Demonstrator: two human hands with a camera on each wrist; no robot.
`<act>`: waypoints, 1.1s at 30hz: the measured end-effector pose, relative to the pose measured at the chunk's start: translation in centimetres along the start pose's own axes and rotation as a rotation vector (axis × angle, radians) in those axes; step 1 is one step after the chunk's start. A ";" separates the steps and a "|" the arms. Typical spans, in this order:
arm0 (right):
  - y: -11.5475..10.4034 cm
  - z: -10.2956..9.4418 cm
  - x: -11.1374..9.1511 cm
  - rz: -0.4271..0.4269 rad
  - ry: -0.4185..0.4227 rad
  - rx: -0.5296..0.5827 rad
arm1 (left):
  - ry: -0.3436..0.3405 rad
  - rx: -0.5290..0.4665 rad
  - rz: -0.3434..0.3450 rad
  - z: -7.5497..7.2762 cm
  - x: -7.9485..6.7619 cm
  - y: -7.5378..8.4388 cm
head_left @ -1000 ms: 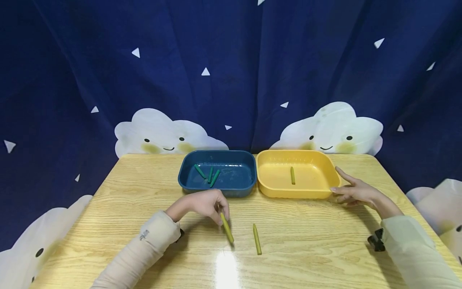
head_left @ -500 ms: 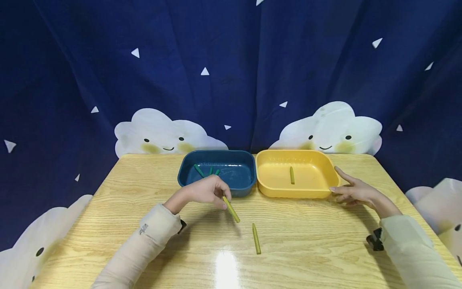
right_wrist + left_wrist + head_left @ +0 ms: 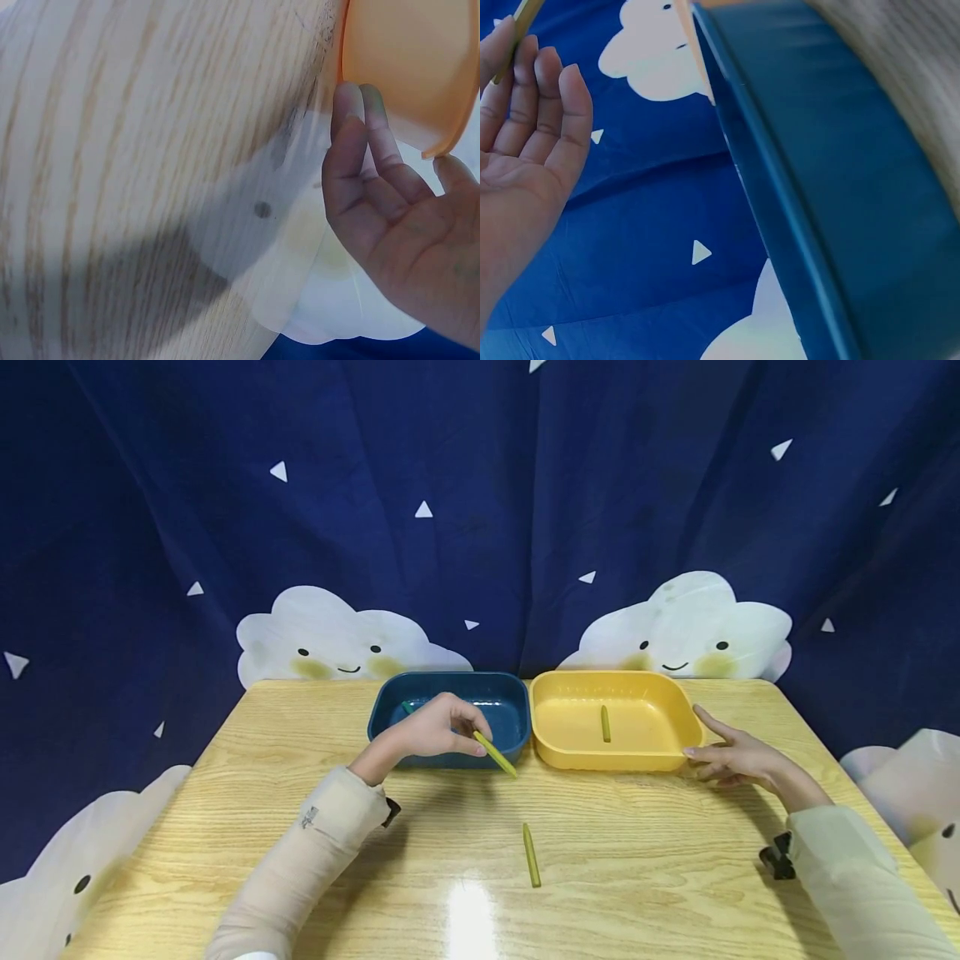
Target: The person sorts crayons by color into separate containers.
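My left hand point(image 3: 442, 727) pinches a yellow-green crayon point(image 3: 495, 755) between thumb and fingers, its free end slanting down to the right. The hand is over the front of the dark blue tray point(image 3: 450, 762) and hides most of what lies inside. One green crayon point(image 3: 407, 707) shows at that tray's left. My right hand point(image 3: 742, 762) touches the right front corner of the yellow tray point(image 3: 615, 762), index finger extended along its side. In the right wrist view, fingertips point(image 3: 349, 97) meet the tray's edge. A yellow-green crayon point(image 3: 606, 724) lies inside the yellow tray.
Another yellow-green crayon point(image 3: 532, 855) lies on the wooden table point(image 3: 637, 860), in front of the trays. The two trays stand side by side near the table's back edge. Behind them hangs a dark blue curtain point(image 3: 480, 527) with white clouds.
My left hand has lifted the crayon off the front of the table and carried it back and slightly right, over the blue tray's front. My right hand stays at the yellow tray.
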State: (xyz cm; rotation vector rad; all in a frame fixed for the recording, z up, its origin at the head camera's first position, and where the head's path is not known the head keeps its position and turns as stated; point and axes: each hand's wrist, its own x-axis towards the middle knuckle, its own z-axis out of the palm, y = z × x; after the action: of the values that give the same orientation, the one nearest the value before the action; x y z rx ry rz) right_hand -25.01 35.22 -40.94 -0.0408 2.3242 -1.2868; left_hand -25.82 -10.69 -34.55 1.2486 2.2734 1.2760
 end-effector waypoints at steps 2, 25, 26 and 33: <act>0.0 0.0 -0.1 -0.003 0.002 -0.002 | 0.018 -0.002 0.010 -0.1 0.4 0.1; 0.0 0.1 0.0 0.004 -0.009 0.000 | 0.153 -0.087 0.012 -1.8 5.5 2.2; 0.0 0.1 0.0 0.003 -0.010 0.001 | 0.159 -0.082 0.017 -1.9 5.8 2.3; 0.0 0.2 -0.1 0.002 -0.003 -0.004 | 0.193 -0.077 0.010 -2.3 7.6 3.0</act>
State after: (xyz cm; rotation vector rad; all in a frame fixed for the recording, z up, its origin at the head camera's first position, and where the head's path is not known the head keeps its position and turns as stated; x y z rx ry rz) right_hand -24.87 35.07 -41.00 -0.0411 2.3238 -1.2807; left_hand -29.97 -5.31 -29.46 1.1573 2.3237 1.5331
